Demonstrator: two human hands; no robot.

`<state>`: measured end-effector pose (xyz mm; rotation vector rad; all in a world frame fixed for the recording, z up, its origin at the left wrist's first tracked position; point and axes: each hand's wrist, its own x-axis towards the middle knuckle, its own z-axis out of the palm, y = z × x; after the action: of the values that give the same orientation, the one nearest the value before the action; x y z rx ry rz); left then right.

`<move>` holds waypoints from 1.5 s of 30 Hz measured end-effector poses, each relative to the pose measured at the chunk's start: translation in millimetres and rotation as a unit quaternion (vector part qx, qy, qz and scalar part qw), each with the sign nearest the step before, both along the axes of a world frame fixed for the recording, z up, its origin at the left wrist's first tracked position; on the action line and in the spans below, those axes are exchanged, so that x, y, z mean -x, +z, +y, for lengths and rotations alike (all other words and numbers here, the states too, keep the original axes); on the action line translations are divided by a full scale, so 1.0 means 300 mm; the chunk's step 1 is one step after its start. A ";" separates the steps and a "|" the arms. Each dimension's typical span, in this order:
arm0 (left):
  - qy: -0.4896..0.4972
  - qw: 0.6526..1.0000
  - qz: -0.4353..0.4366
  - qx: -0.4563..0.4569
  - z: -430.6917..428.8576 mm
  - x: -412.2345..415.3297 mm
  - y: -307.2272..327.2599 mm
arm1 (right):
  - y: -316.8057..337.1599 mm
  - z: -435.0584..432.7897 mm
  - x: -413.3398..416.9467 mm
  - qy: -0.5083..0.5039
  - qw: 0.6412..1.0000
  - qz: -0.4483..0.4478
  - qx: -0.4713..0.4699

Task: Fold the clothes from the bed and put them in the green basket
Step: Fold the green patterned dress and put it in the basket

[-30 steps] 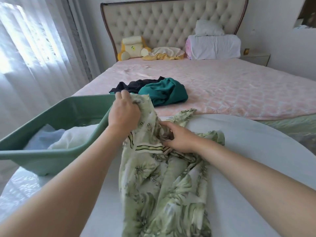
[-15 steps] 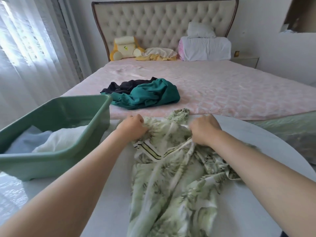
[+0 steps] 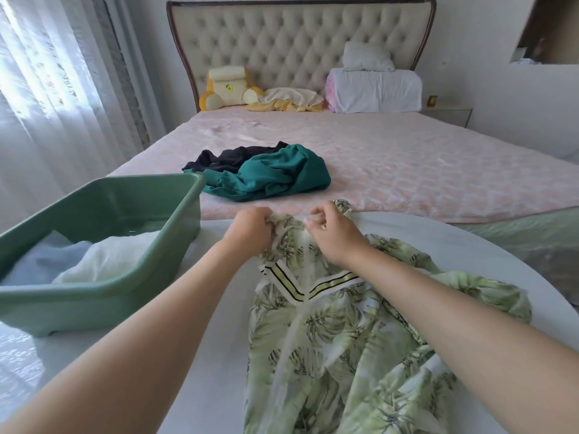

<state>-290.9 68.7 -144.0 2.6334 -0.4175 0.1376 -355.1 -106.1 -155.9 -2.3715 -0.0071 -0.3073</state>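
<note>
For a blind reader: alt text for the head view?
Left hand and right hand grip the top edge of a leaf-print garment on a white table. A green basket holding folded cloth sits left; a teal garment and a black garment lie on the bed.

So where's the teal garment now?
Head view: the teal garment lies crumpled on the pink bed near its foot edge, left of centre, against the black garment and just beyond the green basket.

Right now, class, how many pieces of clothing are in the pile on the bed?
2. A teal garment lies bunched near the bed's front edge; a black garment touches it, behind and to its left. Others may be hidden beneath them.
</note>
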 end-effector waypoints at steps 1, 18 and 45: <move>-0.009 0.998 -0.036 0.050 -0.010 -0.002 0.024 | 0.002 -0.005 -0.005 -0.007 1.000 -0.001 -0.019; -0.057 0.980 0.141 0.124 -0.136 -0.053 -0.105 | 0.072 -0.306 -0.060 -0.303 0.942 -0.081 -0.121; -0.178 0.868 0.417 0.202 -0.067 0.032 0.082 | 0.037 -0.167 0.005 0.008 0.968 0.084 0.235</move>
<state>-300.5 48.5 -119.5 1.9111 -0.4782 -0.9004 -356.5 -156.2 -144.7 -2.8608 -0.0199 -0.0999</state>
